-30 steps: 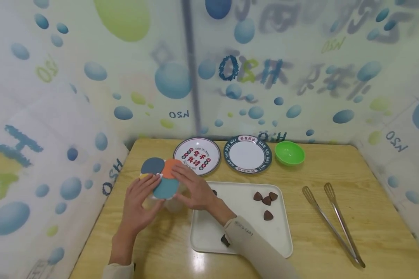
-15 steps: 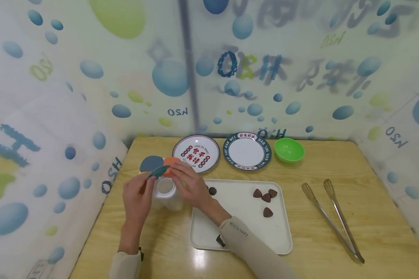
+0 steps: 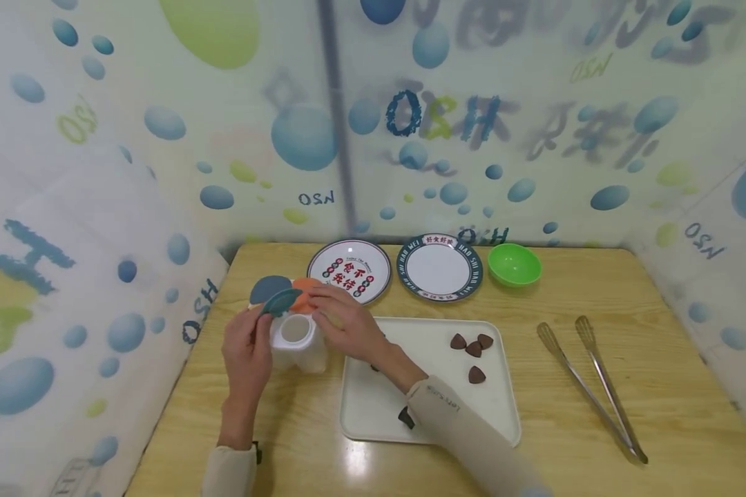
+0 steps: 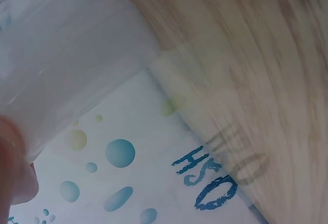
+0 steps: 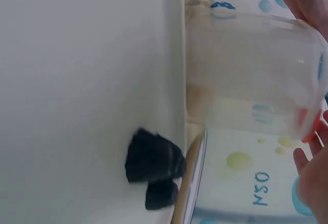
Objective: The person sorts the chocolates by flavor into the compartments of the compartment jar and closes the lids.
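Note:
A clear plastic container [image 3: 296,347] stands on the wooden table just left of a white tray [image 3: 423,404]. Its lid has round coloured flaps. My left hand [image 3: 256,324] pinches the teal flap [image 3: 280,301] and holds it raised, so the round opening [image 3: 294,329] shows. My right hand [image 3: 324,308] grips the container's far side at the rim, its fingers by the orange flap [image 3: 302,285]. In the right wrist view the container [image 5: 246,70] lies between my fingers [image 5: 312,178], beside the tray [image 5: 87,80] with a dark chocolate piece [image 5: 154,160]. The left wrist view shows only the container wall [image 4: 66,70].
Several brown chocolate pieces [image 3: 472,348] lie on the tray. Behind it stand two printed plates [image 3: 349,270] [image 3: 440,268] and a green bowl [image 3: 514,264]. Metal tongs [image 3: 590,386] lie at the right. Bubble-printed walls close the table's left, back and right.
The teal flap lay flat over the container a second ago; my left hand has lifted it up off the opening. My right hand has slid back along the rim.

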Demonstrator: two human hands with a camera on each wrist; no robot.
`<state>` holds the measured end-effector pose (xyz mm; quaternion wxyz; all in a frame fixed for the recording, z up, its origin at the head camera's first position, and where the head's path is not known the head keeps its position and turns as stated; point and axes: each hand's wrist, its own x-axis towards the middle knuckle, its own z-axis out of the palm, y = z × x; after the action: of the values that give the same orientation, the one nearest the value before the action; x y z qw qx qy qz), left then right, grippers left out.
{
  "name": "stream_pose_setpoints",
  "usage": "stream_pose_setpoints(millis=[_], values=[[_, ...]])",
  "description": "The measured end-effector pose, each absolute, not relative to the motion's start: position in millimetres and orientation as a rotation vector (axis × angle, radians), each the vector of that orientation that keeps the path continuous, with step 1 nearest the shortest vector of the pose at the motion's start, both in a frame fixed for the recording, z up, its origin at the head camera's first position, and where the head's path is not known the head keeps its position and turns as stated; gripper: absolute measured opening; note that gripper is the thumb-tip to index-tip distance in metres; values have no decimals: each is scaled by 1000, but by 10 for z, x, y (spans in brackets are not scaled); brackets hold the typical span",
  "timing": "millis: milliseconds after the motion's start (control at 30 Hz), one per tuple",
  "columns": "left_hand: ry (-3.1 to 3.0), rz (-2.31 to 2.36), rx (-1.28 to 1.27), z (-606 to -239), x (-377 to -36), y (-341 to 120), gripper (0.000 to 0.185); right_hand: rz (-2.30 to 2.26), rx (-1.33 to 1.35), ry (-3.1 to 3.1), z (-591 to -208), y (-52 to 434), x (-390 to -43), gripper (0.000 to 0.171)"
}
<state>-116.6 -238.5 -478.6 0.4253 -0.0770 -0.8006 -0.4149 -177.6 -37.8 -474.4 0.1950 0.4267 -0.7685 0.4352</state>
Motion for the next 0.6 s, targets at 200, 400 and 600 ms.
stream_pose_setpoints(millis=[200, 400, 600], values=[[-1971, -1031, -187, -4804, -1180, -2365, 24, 1291, 1154, -2283, -4618, -60, -1715, 30], [-1967, -1024, -209, -4803, -1210, -2366, 25, 1256, 1027, -2450, -4567, 344, -1632, 36], [-1970, -1002, -189, -4836, -1199, -2382, 25, 1236, 812, -2581, -4669, 848, -1447, 35]])
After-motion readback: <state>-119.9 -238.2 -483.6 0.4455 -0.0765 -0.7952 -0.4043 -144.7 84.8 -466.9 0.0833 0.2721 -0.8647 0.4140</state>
